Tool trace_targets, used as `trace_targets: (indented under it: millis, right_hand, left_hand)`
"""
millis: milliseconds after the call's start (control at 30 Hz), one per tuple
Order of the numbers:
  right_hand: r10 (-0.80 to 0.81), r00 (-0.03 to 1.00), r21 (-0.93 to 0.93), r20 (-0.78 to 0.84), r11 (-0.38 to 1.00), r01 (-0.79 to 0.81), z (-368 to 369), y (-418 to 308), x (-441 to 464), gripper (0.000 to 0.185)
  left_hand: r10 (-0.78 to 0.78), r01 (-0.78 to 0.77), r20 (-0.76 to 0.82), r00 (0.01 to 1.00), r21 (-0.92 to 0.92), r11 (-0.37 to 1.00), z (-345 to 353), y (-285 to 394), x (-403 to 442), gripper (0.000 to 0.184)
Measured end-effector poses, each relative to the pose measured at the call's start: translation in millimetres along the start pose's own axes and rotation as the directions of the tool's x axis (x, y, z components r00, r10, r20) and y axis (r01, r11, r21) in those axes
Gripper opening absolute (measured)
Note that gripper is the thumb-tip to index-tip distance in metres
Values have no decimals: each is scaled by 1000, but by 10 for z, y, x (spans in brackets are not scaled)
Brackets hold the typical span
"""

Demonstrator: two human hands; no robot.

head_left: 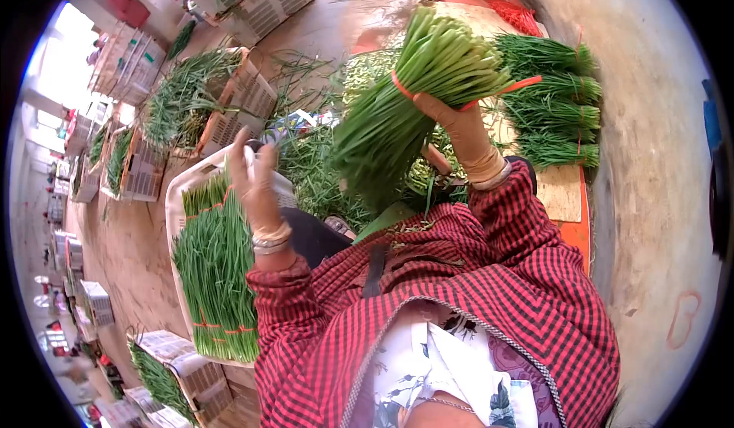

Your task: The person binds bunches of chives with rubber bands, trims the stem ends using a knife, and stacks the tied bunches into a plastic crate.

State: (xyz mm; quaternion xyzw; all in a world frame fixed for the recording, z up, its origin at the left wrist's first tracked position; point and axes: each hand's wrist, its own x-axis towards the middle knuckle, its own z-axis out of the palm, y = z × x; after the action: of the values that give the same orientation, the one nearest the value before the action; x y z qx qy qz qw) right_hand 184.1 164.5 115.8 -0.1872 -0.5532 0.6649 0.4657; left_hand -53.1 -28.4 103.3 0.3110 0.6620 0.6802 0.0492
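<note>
A thick bundle of green stalks (451, 57) is held up in my right hand (459, 133), whose fingers wrap round its lower side. An orange-red band (401, 84) circles the bundle, and a loose end sticks out to the right. My left hand (256, 183) is raised with fingers apart and nothing in it, above the edge of a white crate (177, 275). Banded green bundles (218, 263) lie inside that crate. Both hands wear pale gloves, and bracelets show at the wrists.
Several tied bundles (554, 95) lie on a board (560, 195) at the right, beside a wall (650, 198). Red bands (516, 16) lie behind them. Loose greens (313, 168) cover the floor ahead. A crate of greens (237, 103) stands at the upper left, with more crates beyond.
</note>
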Motion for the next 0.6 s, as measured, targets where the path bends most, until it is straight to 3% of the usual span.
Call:
trace_targets:
  millis: [33, 67, 133, 233, 267, 300, 333, 367, 400, 433, 467, 500, 533, 567, 600]
  right_hand:
    - [4, 999, -21, 48, 1000, -3, 87, -26, -28, 38]
    - [8, 995, -44, 97, 999, -3, 168, -29, -35, 33]
    - [5, 989, 24, 146, 1000, -8, 293, 61, -42, 37]
    - [72, 969, -146, 235, 989, -38, 441, -71, -107, 46]
    - [75, 967, -143, 243, 989, -41, 438, -91, -102, 46]
    - [152, 936, -189, 319, 978, -94, 423, -109, -99, 49]
    - [228, 890, -240, 396, 961, -140, 406, -119, -90, 53]
    - [229, 871, -280, 434, 954, -111, 413, -120, -79, 70]
    - [233, 860, -277, 454, 954, -112, 407, -108, -82, 70]
    - [180, 869, -312, 462, 950, -31, 393, -91, -101, 80]
    - [126, 873, -342, 471, 939, 49, 387, -75, -128, 90]
    - [208, 844, -343, 494, 939, -31, 400, -76, -159, 101]
    - [209, 831, -333, 515, 942, -30, 443, -57, -205, 101]
    - [364, 749, -342, 554, 919, -194, 470, -45, -258, 102]
    - [503, 639, -364, 583, 864, -347, 505, -32, -324, 103]
  left_hand:
    - [194, -226, 162, 968, 213, 951, 154, 169, -18, 63]
    - [329, -454, 354, 875, 372, 809, 312, 292, -60, 72]
    - [372, -507, 439, 818, 241, 828, 654, 466, -239, 97]
    - [316, -414, 393, 864, 196, 889, 913, 359, -434, 102]
    - [195, -210, 403, 894, -9, 978, 953, 209, -421, 98]
    - [75, 20, 435, 898, -210, 977, 946, 171, -422, 95]
    - [69, 21, 417, 906, -207, 978, 912, 140, -450, 95]
    - [-55, 226, 455, 889, -331, 916, 868, 118, -459, 90]
    - [-163, 413, 506, 847, -435, 800, 805, 123, -458, 86]
    - [-193, 490, 543, 817, -479, 728, 726, 155, -453, 74]
    - [-202, 481, 521, 829, -480, 734, 668, 125, -449, 74]
    - [-171, 590, 614, 770, -586, 555, 639, 68, -439, 68]
    - [-108, 681, 694, 711, -644, 348, 620, 10, -447, 63]
    - [-170, 677, 658, 734, -686, 266, 657, -34, -521, 54]
    - [-176, 667, 646, 743, -694, 271, 619, -64, -533, 54]
